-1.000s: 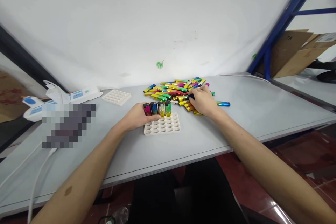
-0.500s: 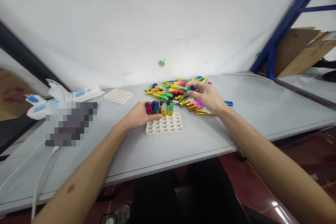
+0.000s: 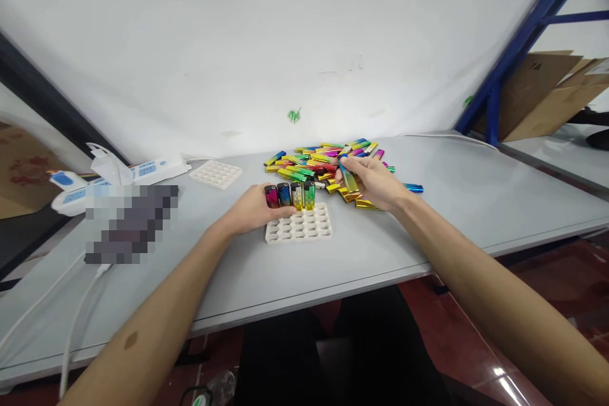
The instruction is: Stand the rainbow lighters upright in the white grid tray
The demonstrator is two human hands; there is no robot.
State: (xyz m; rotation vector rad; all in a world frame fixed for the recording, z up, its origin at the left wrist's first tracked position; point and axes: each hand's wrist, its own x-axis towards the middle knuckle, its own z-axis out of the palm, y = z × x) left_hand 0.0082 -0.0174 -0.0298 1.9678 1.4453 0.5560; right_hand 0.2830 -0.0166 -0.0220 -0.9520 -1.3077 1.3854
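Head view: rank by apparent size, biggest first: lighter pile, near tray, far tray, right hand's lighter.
1. Lighter pile
2. Near tray and far tray: near one looks bigger, but it's closer to the camera, so not ranked
3. Held lighter, in right hand

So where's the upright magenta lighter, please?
In the head view, the lighter stands at the far left corner of the white slotted tray, by the left hand.

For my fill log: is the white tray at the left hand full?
No, partly filled: four lighters stand upright along the tray's far edge; nearer rows show bare slots.
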